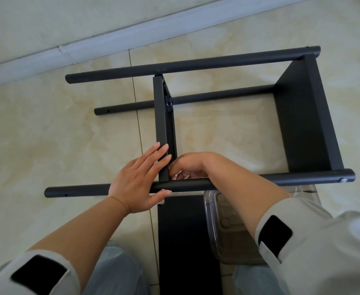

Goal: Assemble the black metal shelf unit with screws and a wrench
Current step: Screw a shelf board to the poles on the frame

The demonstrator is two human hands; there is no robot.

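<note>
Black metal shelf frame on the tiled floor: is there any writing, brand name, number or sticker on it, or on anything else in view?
None: no readable text in the head view.
Black metal shelf frame: plain, no label or number.
Loose black flat panel: plain.
Clear plastic container: nothing legible through it.
Black patches on the grey sleeves: blank.

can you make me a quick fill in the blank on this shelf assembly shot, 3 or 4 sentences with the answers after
1. The left hand lies with straight fingers against the middle shelf panel, its thumb under the near ____.
2. The shelf unit lies on its side on a ____ floor.
3. The end shelf panel is already joined to the tubes at the frame's ____ end.
4. A clear plastic ____ stands by the right forearm.

Missing words: tube; tiled; right; container
</note>
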